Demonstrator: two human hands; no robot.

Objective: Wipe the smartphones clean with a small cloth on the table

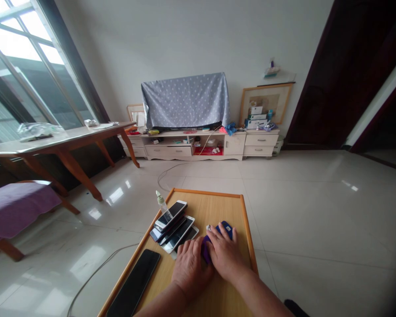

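My right hand (226, 255) lies over a bunched purple cloth (206, 250), its fingers spread forward and the thumb pressing on the cloth. From beneath its fingertips sticks out a flat dark blue thing (228, 227) with a small pale label; I cannot tell its kind. Close by on the left, my left hand (190, 263) is curled with fingers together against the cloth's edge. Whatever it grips is hidden. A small whitish bit (208, 227) shows by the right fingertips. Beyond the left hand lie several stacked smartphones (178, 233), some with white frames.
The wooden tabletop (214, 204) has a raised rim. A clear bottle with a pale green tip (160, 200) stands behind the phones. At the left edge lies a long black phone-like slab (135, 281). Further off are a low cabinet (171, 151) and a side table (75, 134).
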